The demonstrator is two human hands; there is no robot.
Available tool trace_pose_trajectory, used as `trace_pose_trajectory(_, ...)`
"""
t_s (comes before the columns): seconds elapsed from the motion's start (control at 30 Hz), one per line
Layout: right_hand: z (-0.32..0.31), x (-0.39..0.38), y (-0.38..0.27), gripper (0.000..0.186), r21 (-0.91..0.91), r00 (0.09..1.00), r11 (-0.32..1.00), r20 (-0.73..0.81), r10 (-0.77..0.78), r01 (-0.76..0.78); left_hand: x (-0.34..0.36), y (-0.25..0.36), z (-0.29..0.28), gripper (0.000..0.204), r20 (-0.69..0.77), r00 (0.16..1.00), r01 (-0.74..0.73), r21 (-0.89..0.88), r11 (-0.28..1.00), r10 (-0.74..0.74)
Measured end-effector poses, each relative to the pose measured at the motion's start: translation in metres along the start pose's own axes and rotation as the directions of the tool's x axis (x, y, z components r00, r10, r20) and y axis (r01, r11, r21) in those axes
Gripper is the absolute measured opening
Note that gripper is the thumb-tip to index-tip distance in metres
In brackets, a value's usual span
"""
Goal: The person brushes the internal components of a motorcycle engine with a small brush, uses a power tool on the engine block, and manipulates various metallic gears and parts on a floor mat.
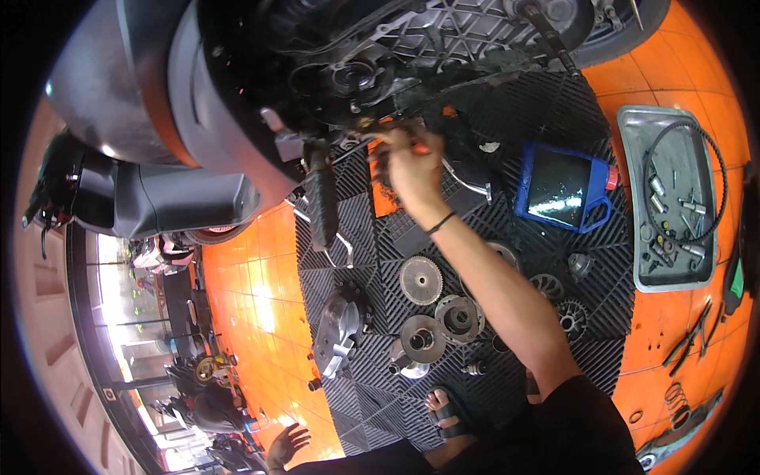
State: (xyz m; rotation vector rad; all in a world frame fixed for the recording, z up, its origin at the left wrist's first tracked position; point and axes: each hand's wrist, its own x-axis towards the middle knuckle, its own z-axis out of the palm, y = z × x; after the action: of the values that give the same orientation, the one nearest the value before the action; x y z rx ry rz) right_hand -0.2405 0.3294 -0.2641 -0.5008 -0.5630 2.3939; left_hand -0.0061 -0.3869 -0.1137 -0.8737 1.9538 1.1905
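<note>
My right hand point(413, 166) reaches forward to the underside of a scooter, just below its open engine case point(356, 79). Motion blurs its fingers, which look curled round something slim with a yellowish end and a bit of red; its kind is not clear. Close by hangs a black ribbed rubber grip or peg point(319, 194). My left hand point(286, 446) is low at the left, away from the scooter, fingers spread and holding nothing.
Black ribbed mats point(356, 404) carry a toothed disc point(421, 280), clutch and pulley parts point(422, 339), a silver-black cover point(342, 328) and a blue-black jug point(558, 188). At right, a metal tray point(673, 277) holds sockets and a belt point(722, 170); pliers point(693, 336) lie on orange tiles.
</note>
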Motion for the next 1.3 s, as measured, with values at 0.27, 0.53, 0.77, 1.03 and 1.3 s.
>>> trace_pose_trajectory(0.27, -0.067, 0.013, -0.081, 0.016, -0.469, 0.845, 0.737, 0.039, -0.534, 0.487, -0.001, 0.028, 0.026, 0.054, 0.078, 0.983, -0.171, 0.039, 0.985, 0.168)
trace_pose_trajectory(0.53, -0.092, -0.004, -0.140, 0.017, -0.667, 0.657, 0.522, -0.065, -0.751, 0.531, -0.019, 0.056, 0.070, 0.054, 0.057, 0.972, -0.229, 0.028, 0.973, 0.227)
trace_pose_trajectory(0.77, -0.016, 0.000, -0.043, 0.012, -0.724, 0.742, 0.399, 0.228, -0.631, 0.562, -0.011, 0.061, 0.070, 0.051, 0.018, 0.985, -0.171, 0.099, 0.980, 0.170)
trace_pose_trajectory(1.03, -0.048, 0.031, -0.061, 0.012, -0.684, 0.638, 0.317, 0.279, -0.718, 0.657, -0.033, 0.041, 0.068, 0.052, 0.007, 0.978, -0.207, 0.032, 0.978, 0.207)
trace_pose_trajectory(1.3, -0.040, 0.037, -0.083, 0.019, -0.164, 0.984, 0.970, 0.003, -0.179, 0.177, -0.027, 0.015, 0.043, 0.051, -0.010, 0.987, -0.159, 0.017, 0.987, 0.159)
